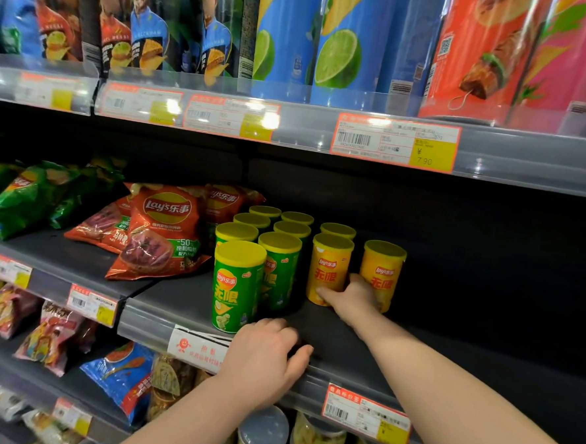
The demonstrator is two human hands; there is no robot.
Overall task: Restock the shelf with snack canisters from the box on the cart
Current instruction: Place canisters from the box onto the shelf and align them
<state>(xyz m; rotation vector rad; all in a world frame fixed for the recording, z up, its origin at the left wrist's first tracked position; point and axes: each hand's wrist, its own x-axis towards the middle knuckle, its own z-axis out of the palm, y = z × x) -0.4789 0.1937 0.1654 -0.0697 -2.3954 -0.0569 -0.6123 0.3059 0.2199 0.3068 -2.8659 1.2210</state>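
r hand (350, 295) is gripping the front yellow canister (330, 265) low down, at 3 o'clock of the green canisters (238, 287). l hand (264, 352) is resting loose-curled on the shelf (328, 347) lip, holding nothing. shelf's sitting bare toward 3 o'clock, so prob lots left. box n cart aren't showing.

Room right and near, canisters mid-shelf
Bare shelf (457, 314) right of the yellow canisters (330, 268) and along the near edge; green canisters (238, 287) packed tight on their left, chip bags (164, 234) beyond, upper shelf (494, 155) low overhead.
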